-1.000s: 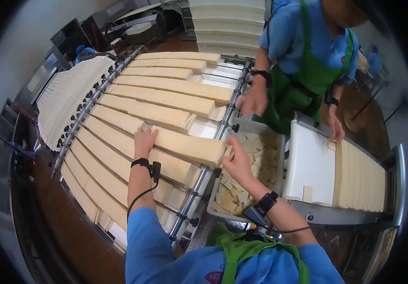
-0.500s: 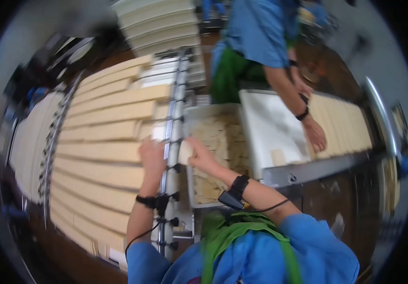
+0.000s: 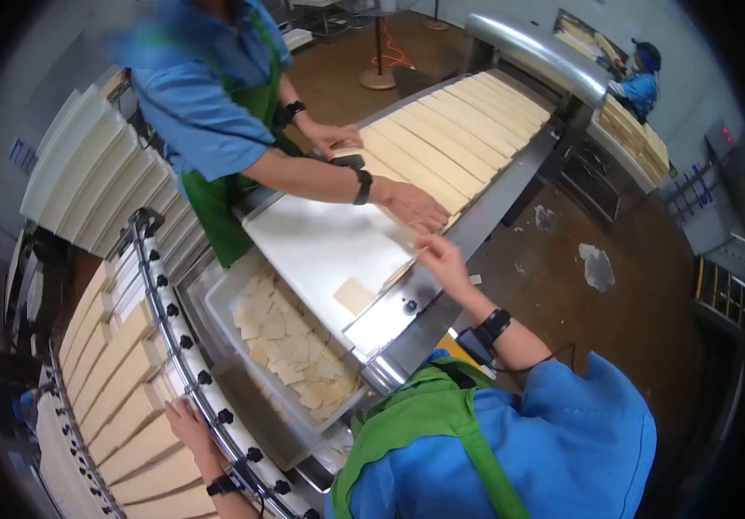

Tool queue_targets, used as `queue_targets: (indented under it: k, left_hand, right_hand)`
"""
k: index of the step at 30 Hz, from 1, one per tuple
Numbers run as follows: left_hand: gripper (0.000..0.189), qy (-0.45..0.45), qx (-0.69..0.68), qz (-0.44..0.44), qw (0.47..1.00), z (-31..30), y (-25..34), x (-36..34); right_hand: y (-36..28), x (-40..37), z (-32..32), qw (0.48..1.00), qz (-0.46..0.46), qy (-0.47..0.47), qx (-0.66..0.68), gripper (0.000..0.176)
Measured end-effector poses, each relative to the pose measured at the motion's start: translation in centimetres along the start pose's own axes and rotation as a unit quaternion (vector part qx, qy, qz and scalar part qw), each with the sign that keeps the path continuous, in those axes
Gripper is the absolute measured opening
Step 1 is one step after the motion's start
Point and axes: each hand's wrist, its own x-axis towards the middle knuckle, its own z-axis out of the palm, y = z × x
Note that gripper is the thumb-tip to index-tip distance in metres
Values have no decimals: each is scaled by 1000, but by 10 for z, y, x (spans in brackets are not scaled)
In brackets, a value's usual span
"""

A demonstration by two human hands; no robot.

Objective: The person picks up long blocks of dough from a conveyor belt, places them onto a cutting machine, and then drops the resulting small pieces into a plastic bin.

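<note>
My left hand [image 3: 189, 426] rests at the near edge of the left conveyor, fingers apart, touching the end of a row of stacked pale dough sheets [image 3: 134, 381]. My right hand [image 3: 444, 264] reaches over the metal side of the right-hand line, fingers bent together beside a co-worker's hand [image 3: 411, 204]. What those fingers pinch, if anything, is hard to make out. Below them, a few thin sheets stand along the edge of the white tray surface [image 3: 307, 238]. One loose square dough sheet [image 3: 354, 296] lies flat near its front corner.
A plastic bin [image 3: 223, 304] of loose dough pieces [image 3: 290, 346] stands between the two lines. The co-worker [image 3: 208, 112] leans over long dough rows [image 3: 450, 138]. A railing with black knobs [image 3: 184, 342] borders the left conveyor. White stacked trays [image 3: 100, 177] stand behind.
My view has turned to the right. My right hand has moved from above the bin to the right-hand line; the pale piece it held is no longer distinct. My left hand stays at the left conveyor.
</note>
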Motion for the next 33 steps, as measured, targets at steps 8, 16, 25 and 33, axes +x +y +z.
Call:
queue_targets:
  k: [8,16,25,33]
  left_hand:
    - [25,-187,83,-66,977,-24,25,24]
    - [30,-27,-294,224,929,-66,241,64]
    - [40,-2,-421,389,819,30,553,169]
    - [45,-100,-173,289,936,114,630,269]
  right_hand:
    - [27,58,-81,963,17,82,-254,40]
    - [37,102,-67,900,98,-8,-425,65]
    - [36,106,-69,899,38,-16,-436,52]
    - [32,109,-76,910,40,-49,-409,52]
